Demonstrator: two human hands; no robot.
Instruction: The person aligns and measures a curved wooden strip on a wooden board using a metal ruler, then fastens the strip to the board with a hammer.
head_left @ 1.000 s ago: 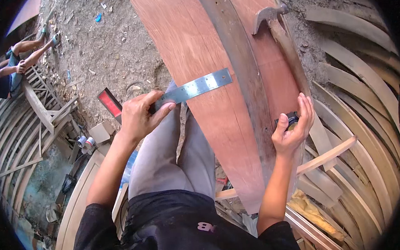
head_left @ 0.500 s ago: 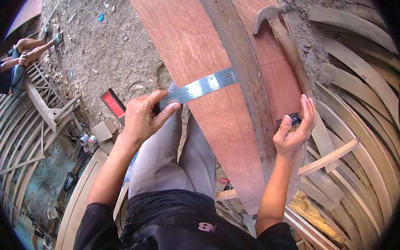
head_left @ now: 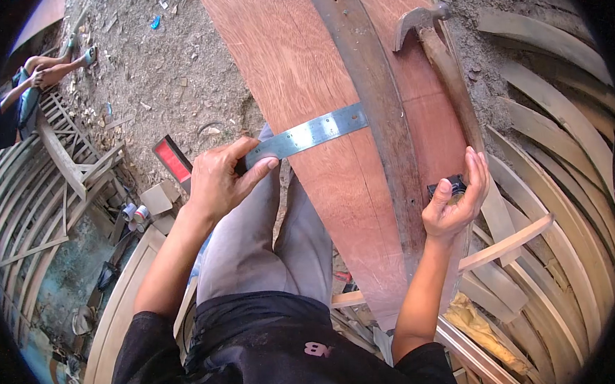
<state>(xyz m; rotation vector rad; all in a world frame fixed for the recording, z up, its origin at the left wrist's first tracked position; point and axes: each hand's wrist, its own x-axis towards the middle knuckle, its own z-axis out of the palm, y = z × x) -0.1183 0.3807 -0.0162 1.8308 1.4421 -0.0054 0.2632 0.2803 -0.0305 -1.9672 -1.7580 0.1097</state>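
My left hand pinches one end of a metal ruler between thumb and fingers. The ruler lies across the reddish plywood, its far end by the dark curved wooden strip. Near the plywood's right side, my right hand is raised with thumb and fingers apart, palm facing inward. Just behind its thumb a small black object sits on the board, partly hidden. A claw hammer rests on the board above my right hand, its handle end close to my fingertips.
Curved wooden pieces are stacked at the right, and a wooden stick crosses below my right hand. At the far left a person sits by wooden frames. A red-and-black object and two cans are nearby.
The ruler's far end has shifted slightly right across the plywood to the dark strip, with my left hand still on it. My right hand stays almost where it was.
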